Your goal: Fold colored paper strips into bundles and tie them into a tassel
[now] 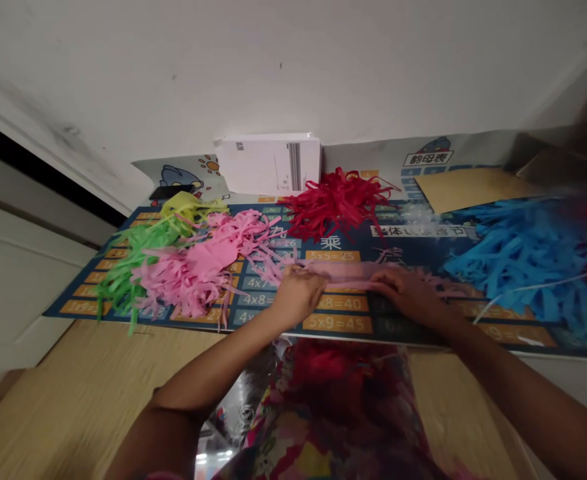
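A strip of pale pink fringed tissue paper [350, 272] lies stretched sideways over the printed mat, its cut ends spreading out past both hands. My left hand [298, 293] is closed on the strip's left part, fingers curled. Farther right, my right hand [398, 288] pinches the same strip near its other end. Just left of my left hand rests a pink fringed tissue bundle [213, 250], overlapping a green bundle [133, 260] and a yellow one [188, 205]. Beyond the strip sits a red fringed bundle [340, 203].
Blue fringed tissue [528, 253] lies at the right, with a thin white string [538, 283] across it. A white box [270, 163] leans against the wall. Brown cardboard [473, 187] lies at the back right. The printed mat [338, 325] covers the table to its front edge.
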`<state>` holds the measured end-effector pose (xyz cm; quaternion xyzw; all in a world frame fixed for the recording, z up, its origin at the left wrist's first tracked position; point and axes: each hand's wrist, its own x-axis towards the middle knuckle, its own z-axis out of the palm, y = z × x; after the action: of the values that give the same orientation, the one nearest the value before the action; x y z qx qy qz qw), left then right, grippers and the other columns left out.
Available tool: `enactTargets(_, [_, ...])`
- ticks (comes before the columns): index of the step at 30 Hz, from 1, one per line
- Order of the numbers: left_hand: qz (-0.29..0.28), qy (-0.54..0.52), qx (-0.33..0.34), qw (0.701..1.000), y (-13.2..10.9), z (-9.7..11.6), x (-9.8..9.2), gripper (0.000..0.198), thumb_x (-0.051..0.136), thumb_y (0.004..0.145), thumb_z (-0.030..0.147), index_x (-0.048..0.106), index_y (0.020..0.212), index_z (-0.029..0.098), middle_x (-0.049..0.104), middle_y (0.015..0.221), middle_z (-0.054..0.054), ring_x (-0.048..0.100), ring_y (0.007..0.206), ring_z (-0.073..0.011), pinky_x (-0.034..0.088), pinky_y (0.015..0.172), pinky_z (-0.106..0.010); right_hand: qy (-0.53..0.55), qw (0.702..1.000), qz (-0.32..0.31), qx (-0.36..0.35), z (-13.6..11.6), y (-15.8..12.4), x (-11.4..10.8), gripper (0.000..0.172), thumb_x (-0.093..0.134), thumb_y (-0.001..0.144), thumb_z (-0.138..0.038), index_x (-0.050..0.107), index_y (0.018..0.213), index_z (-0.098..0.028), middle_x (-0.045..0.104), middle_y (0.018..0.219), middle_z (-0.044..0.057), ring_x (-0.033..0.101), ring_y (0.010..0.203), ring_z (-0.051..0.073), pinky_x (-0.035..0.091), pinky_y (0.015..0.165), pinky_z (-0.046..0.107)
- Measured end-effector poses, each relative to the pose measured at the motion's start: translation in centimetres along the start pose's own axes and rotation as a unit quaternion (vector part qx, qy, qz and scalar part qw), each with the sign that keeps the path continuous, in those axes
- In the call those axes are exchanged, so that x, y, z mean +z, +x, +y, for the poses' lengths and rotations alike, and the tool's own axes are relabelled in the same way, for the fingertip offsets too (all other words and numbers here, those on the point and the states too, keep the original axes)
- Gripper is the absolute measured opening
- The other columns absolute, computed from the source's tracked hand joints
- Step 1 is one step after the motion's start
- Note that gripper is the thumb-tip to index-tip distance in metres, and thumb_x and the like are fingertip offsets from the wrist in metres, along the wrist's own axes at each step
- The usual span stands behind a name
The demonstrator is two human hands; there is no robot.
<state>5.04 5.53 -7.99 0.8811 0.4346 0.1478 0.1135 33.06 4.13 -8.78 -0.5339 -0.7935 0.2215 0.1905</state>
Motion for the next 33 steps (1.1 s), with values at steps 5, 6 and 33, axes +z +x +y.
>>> enactTargets(5, [-0.069, -0.053, -0.094, 0.992, 3.9, -1.3, -0.7, 0.023, 0.054, 0.095, 0.027, 0.073, 0.084, 0.021, 0.077, 0.079, -0.004, 0.071, 0.08, -0.0229, 0.042, 0.086, -0.036, -0.037, 0.989, -0.011, 0.146, -0.8, 3.3, -0.4, 0.02, 0.053, 0.092, -0.03, 0.07, 0.092, -0.02, 0.074, 0.089, 0.004, 0.067, 0.08, 0.02, 0.041, 0.067, 0.029])
enactTargets(6, [-0.078, -0.049, -0.104, 0.99, 4.5, -1.3, -0.7, 0.025, 0.054, 0.095, 0.028, 0.073, 0.081, 0.021, 0.076, 0.077, -0.005, 0.071, 0.077, -0.0239, 0.043, 0.085, -0.036, -0.071, 0.985, -0.012, 0.158, -1.0, 3.7, -0.3, 0.021, 0.053, 0.092, -0.032, 0.07, 0.091, -0.02, 0.074, 0.087, 0.004, 0.066, 0.079, 0.021, 0.039, 0.065, 0.03])
enactTargets(33, [-0.15, 0.03, -0.126, 0.98, 6.5, -1.5, -0.6, 0.022, 0.054, 0.095, 0.032, 0.072, 0.095, 0.018, 0.074, 0.072, -0.004, 0.07, 0.07, -0.0239, 0.046, 0.085, -0.042, -0.114, 0.983, 0.082, 0.115, 0.1, 3.1, 1.7, 0.023, 0.055, 0.086, -0.038, 0.066, 0.076, -0.021, 0.066, 0.068, 0.003, 0.06, 0.064, 0.021, 0.032, 0.064, 0.033])
